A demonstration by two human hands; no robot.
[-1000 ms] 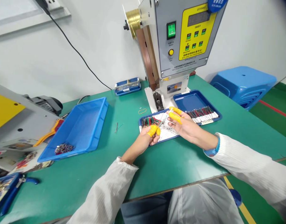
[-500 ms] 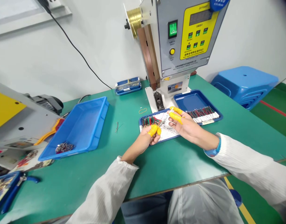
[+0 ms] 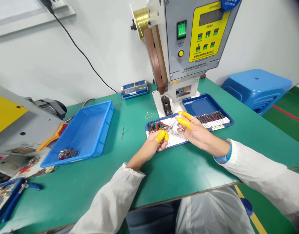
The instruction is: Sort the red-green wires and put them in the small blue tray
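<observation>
My left hand [image 3: 154, 143], with yellow finger cots, is closed in a pinch on thin wires [image 3: 170, 127] that point up and right toward the other hand. In my right hand [image 3: 197, 131], also in yellow finger cots, a small white tube [image 3: 180, 114] is pinched between thumb and fingers. Both hands are over a blue-rimmed tray [image 3: 169, 147], which holds red, green and black wires [image 3: 157, 125] at its left and loose white tubes [image 3: 176, 133] in the middle. My fingers partly hide the wire ends.
Behind the hands stands a crimping machine [image 3: 173, 61]. A second blue tray [image 3: 198, 102] holds wires with white tubes [image 3: 216, 122]. Leftward are a large blue bin [image 3: 83, 130], a few loose wires [image 3: 123, 132] and pliers [image 3: 12, 204]. A blue stool [image 3: 259, 84] stands at right.
Both hands keep the same pinch over the tray, with hardly any movement. The whole view has shifted very slightly.
</observation>
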